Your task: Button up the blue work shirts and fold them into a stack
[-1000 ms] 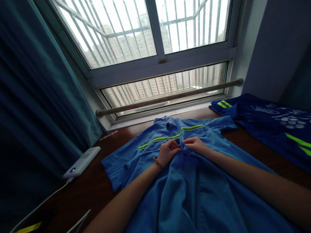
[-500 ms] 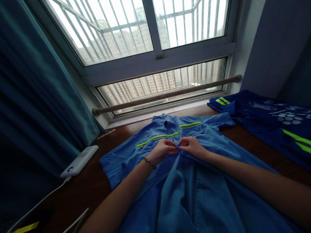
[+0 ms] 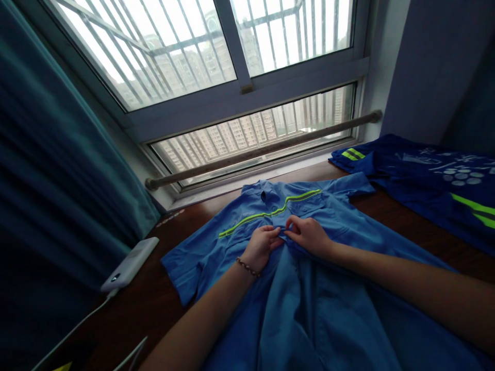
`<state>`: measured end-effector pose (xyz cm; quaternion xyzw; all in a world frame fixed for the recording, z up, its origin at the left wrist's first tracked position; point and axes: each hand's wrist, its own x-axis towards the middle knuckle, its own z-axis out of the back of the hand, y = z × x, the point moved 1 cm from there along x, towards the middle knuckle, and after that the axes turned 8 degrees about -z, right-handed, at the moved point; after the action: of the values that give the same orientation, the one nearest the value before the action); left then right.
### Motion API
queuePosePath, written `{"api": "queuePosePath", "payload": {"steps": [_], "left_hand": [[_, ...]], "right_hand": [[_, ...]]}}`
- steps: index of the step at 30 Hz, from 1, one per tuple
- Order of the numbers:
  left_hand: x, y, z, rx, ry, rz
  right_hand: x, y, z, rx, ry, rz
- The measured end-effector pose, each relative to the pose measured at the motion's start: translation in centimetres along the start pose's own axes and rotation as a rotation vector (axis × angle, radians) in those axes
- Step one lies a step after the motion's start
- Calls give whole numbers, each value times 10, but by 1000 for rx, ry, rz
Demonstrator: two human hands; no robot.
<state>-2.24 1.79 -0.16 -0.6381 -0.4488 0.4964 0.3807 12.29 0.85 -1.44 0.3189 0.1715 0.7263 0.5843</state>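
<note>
A light blue short-sleeved work shirt (image 3: 332,288) lies front side up before me, its collar toward the window and a yellow-green reflective stripe (image 3: 247,219) across the chest. My left hand (image 3: 263,247), with a braided bracelet at the wrist, pinches the shirt's front placket just below the stripe. Close beside it, my right hand (image 3: 308,236) pinches the same front edge between thumb and index finger. The cloth bunches into folds under both hands. Whether a button sits between the fingertips is too small to make out.
A darker blue garment (image 3: 410,178) with reflective strips lies at the right. On the brown wooden surface (image 3: 174,226) at the left is a white power bank (image 3: 130,263) with a cable (image 3: 73,330). A teal curtain (image 3: 77,154) hangs left; a rail (image 3: 263,149) crosses the barred window.
My left hand has shifted slightly, its wrist moving a little right and down. The right hand stays at the placket, still pinching. The whole view has tilted slightly.
</note>
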Motion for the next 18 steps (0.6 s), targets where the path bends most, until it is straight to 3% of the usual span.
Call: {"api": "queuePosePath", "payload": {"steps": [7,18], "left_hand": [[3,3,2,-18,-52,64],[3,11,-2,98,42,-126]], "right_hand": [[1,-2,-2,50,28,20],[17,-17,-10,213,148,-66]]}}
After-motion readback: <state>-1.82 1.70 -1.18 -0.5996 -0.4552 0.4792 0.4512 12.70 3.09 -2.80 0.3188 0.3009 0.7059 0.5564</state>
